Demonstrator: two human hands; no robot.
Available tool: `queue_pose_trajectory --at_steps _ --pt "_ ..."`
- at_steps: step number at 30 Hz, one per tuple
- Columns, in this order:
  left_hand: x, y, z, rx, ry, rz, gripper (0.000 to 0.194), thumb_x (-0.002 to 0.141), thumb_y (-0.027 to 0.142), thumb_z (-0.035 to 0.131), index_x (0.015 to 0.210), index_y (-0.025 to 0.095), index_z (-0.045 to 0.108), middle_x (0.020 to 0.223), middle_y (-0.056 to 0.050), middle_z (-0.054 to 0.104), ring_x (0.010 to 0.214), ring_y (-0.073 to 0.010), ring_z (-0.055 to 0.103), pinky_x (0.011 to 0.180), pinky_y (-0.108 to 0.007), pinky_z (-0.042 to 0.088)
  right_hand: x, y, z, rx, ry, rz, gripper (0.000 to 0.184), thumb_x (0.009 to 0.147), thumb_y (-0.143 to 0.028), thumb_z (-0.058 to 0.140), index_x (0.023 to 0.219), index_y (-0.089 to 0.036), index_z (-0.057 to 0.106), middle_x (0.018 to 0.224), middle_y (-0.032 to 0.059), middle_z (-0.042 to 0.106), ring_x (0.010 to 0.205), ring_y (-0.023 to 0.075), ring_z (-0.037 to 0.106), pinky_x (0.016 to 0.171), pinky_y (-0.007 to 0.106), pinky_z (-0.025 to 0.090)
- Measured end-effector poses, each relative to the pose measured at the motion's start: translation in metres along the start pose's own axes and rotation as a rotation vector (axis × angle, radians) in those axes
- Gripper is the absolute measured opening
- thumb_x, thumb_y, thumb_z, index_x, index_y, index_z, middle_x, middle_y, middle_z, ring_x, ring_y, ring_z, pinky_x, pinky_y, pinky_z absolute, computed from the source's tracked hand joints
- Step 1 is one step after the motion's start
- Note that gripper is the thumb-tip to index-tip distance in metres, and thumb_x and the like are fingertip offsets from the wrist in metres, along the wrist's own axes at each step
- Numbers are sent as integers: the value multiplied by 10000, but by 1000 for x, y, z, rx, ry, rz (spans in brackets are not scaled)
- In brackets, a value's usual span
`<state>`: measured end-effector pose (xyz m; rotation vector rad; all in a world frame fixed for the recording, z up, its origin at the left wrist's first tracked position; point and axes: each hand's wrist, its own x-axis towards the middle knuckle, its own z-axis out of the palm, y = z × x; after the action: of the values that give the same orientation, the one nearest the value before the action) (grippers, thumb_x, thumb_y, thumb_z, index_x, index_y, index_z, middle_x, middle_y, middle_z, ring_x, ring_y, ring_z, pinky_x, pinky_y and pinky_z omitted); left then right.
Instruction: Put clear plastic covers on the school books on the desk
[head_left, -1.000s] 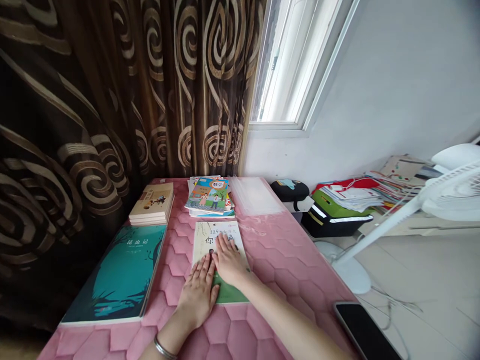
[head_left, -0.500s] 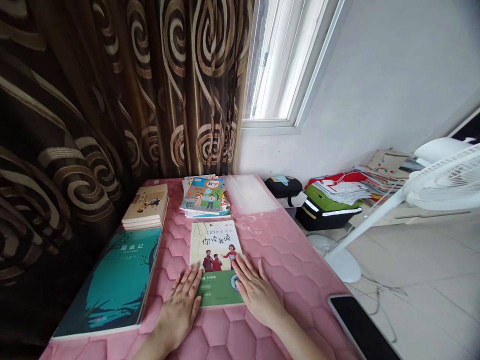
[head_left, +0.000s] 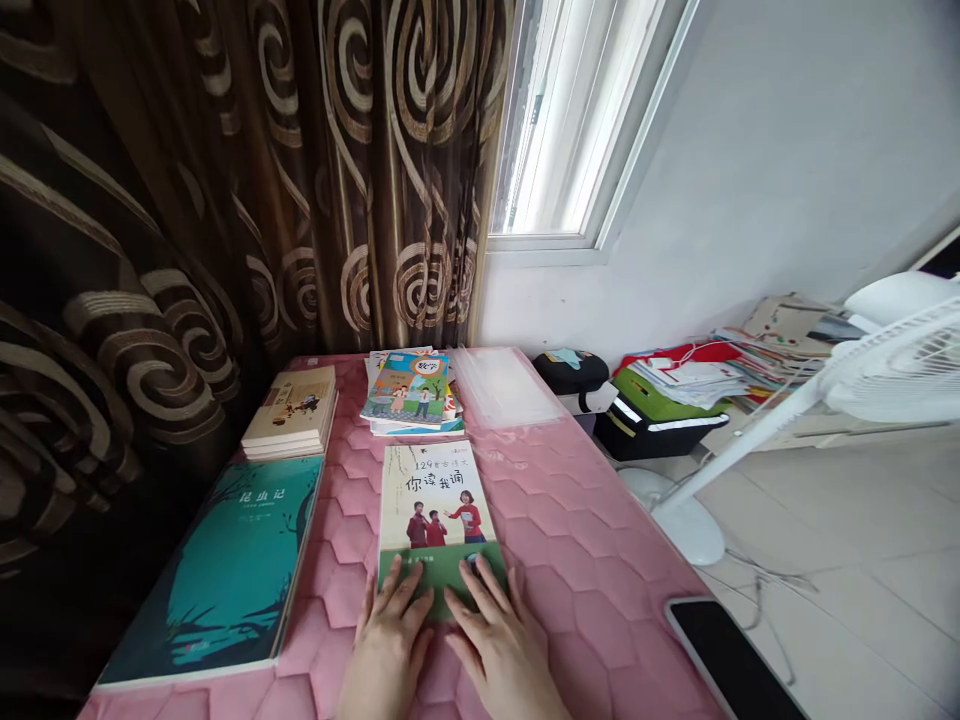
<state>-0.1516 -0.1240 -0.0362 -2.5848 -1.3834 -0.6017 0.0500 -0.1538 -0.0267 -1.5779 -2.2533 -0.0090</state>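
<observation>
Cream-and-green paperback book (head_left: 439,505) lies near centre on pink hexagon-quilted cloth (head_left: 600,560). Left hand (head_left: 390,635) and right hand (head_left: 499,640) rest, fingers spread, on its near end, gripping nothing. Probably light, bendy, slick; best held by left and right edges.

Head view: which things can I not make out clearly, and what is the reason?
Head view:
Lower cover of the green-bottomed book: partly covered by the left hand and right hand.
Phone, near end: cut off by the bottom edge.
Fan: cut off by the right edge.
Covers of the lower books: mostly hidden by the blue textbook.
</observation>
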Motion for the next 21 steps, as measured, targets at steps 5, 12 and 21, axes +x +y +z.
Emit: queue_pose_trajectory --at_steps 5,12,21 --pt "14 5 -11 -80 -44 25 474 867 152 576 1302 340 554 1360 4 599 1283 -261 526 1032 -587 463 15 -13 -1 97 48 79 222 896 -319 622 1107 -342 687 1322 -25 619 1247 263 536 1108 525 327" --pt "9 0 -13 -151 -48 -3 335 865 211 619 1178 326 646 1321 -8 629 1270 -280 536 1046 -598 443 16 -9 -8 155 45 106 155 883 -297 647 1019 -349 700 1268 -39 650 1200 239 567 1072 476 372" --pt "-11 -49 -32 -185 -24 -33 236 850 286 655 1074 331 715 1308 -25 637 1237 -291 566 992 -553 513 -2 30 -15 130 57 128 203 847 -288 670 1031 -367 700 1315 -35 617 1264 272 510 1074 532 341"
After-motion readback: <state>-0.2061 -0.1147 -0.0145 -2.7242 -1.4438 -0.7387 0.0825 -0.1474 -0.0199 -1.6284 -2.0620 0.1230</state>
